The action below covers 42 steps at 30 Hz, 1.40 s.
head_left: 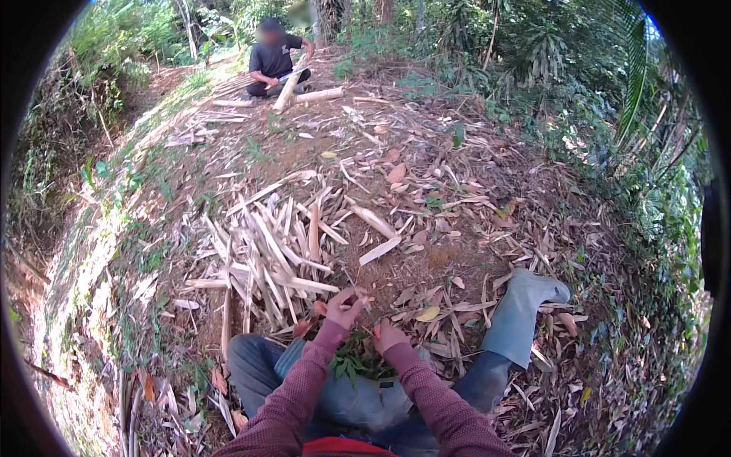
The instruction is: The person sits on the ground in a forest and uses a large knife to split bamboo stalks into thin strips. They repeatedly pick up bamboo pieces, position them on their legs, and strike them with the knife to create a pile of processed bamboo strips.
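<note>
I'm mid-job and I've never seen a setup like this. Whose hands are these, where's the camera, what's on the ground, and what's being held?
There is no machine: a seated person works with bare hands. The single picture comes from a wide fisheye camera on their head, looking down, so edges bend. Left in the picture is their left.

The left hand is raised near a pile of split sticks; the right hand is lower, above green leaves. Something orange shows at the right hand, but what either hand holds is too small to tell.

Dry leaves and strips litter the ground. A rubber boot shows at right. Farther off, another person sits by pale logs.
</note>
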Each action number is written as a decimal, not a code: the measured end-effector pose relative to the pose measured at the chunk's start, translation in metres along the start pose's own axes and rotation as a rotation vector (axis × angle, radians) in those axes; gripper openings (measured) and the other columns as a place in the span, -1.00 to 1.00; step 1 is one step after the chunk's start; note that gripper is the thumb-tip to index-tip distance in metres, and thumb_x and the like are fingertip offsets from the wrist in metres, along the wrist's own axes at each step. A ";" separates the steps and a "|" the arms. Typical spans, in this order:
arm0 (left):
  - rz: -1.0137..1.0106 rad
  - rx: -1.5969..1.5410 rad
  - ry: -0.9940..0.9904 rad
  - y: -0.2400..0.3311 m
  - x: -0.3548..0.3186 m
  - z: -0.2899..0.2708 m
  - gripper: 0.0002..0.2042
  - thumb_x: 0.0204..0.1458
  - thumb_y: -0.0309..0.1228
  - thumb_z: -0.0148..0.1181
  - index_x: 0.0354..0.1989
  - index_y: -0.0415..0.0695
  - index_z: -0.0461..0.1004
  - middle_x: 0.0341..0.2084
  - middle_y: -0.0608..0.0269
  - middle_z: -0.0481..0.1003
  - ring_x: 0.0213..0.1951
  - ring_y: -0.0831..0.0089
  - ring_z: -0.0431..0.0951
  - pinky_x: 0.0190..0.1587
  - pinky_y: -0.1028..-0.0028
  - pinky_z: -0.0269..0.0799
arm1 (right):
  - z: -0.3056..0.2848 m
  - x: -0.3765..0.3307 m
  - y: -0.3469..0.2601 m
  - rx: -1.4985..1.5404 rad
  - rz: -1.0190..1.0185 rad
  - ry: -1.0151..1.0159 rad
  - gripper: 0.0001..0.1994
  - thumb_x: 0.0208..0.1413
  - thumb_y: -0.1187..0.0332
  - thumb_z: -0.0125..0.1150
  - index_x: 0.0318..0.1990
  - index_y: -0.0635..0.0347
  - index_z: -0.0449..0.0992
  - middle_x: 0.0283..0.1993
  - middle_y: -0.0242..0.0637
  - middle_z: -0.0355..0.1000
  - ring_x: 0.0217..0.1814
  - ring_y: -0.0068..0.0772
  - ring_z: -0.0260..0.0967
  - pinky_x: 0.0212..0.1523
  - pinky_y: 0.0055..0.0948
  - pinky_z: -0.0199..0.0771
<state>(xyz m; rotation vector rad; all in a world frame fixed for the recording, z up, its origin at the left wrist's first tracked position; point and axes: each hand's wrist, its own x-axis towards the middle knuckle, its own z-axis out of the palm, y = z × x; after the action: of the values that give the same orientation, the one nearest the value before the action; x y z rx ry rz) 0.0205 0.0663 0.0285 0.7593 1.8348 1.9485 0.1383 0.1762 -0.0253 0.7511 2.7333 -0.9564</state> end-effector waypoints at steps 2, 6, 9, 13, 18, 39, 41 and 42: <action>0.015 0.049 0.033 -0.001 -0.003 0.002 -0.82 -0.01 -0.50 0.19 -0.21 -0.23 0.48 -0.50 0.50 0.39 -0.46 0.78 0.33 -0.41 0.74 0.26 | -0.002 0.003 -0.007 0.044 -0.017 -0.024 -0.56 -0.05 0.18 0.13 -0.10 0.23 0.16 -0.30 0.18 0.42 -0.22 0.21 0.40 -0.19 0.01 0.39; -0.033 0.078 0.092 -0.016 -0.001 0.002 -0.76 -0.04 -0.47 0.24 -0.18 -0.25 0.49 -0.55 0.51 0.38 -0.51 0.78 0.29 -0.43 0.73 0.26 | -0.003 -0.004 -0.009 0.086 -0.032 -0.009 -0.58 -0.05 0.20 0.12 -0.13 0.26 0.18 -0.33 0.20 0.42 -0.23 0.22 0.40 -0.20 0.02 0.38; -0.014 0.088 0.170 -0.023 0.010 0.002 -0.77 -0.08 -0.44 0.29 -0.23 -0.24 0.52 -0.63 0.56 0.30 -0.57 0.77 0.20 -0.52 0.70 0.17 | -0.010 -0.011 -0.020 0.006 -0.033 0.025 -0.62 -0.03 0.22 0.10 -0.15 0.28 0.21 -0.37 0.19 0.42 -0.26 0.20 0.41 -0.21 0.01 0.40; -0.010 0.113 0.184 -0.021 0.020 0.000 -0.82 -0.03 -0.45 0.23 -0.24 -0.21 0.51 -0.68 0.59 0.25 -0.63 0.79 0.14 -0.58 0.72 0.07 | -0.022 -0.037 -0.017 -0.043 -0.038 0.026 -0.53 -0.03 0.20 0.11 -0.05 0.32 0.19 -0.43 0.13 0.44 -0.34 0.18 0.42 -0.26 0.00 0.40; -0.009 0.028 0.265 -0.028 0.031 -0.002 -0.84 -0.04 -0.43 0.25 -0.30 -0.20 0.54 -0.67 0.58 0.25 -0.62 0.77 0.13 -0.58 0.71 0.02 | -0.039 -0.088 0.003 -0.110 -0.096 0.031 -0.51 -0.03 0.20 0.11 -0.01 0.29 0.17 -0.48 0.08 0.43 -0.41 0.16 0.41 -0.37 -0.01 0.40; 0.018 0.187 0.211 -0.023 0.034 0.000 -0.79 -0.11 -0.40 0.31 -0.33 -0.24 0.54 -0.55 0.46 0.45 -0.53 0.72 0.27 -0.45 0.65 0.24 | -0.058 -0.070 0.020 -0.174 -0.032 -0.064 -0.60 -0.05 0.18 0.10 -0.12 0.22 0.22 -0.36 0.13 0.44 -0.28 0.18 0.42 -0.24 0.02 0.40; 0.087 0.117 0.216 -0.019 0.032 0.008 -0.82 -0.08 -0.38 0.29 -0.40 -0.24 0.52 -0.61 0.47 0.38 -0.54 0.73 0.24 -0.47 0.65 0.20 | -0.057 -0.066 0.028 -0.083 -0.050 -0.071 -0.60 -0.06 0.17 0.11 -0.17 0.25 0.22 -0.37 0.15 0.42 -0.28 0.21 0.40 -0.24 0.03 0.38; 0.121 0.082 0.217 -0.018 0.030 0.011 -0.83 -0.07 -0.37 0.28 -0.43 -0.24 0.51 -0.64 0.48 0.35 -0.54 0.73 0.23 -0.48 0.65 0.19 | -0.057 -0.066 0.031 -0.037 -0.057 -0.073 -0.60 -0.07 0.17 0.11 -0.19 0.27 0.22 -0.38 0.15 0.41 -0.28 0.23 0.38 -0.24 0.04 0.37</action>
<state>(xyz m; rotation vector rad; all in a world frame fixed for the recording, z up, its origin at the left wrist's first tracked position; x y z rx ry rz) 0.0013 0.0950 0.0153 0.7235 2.0491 2.1158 0.2122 0.2052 0.0226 0.6223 2.7151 -0.9226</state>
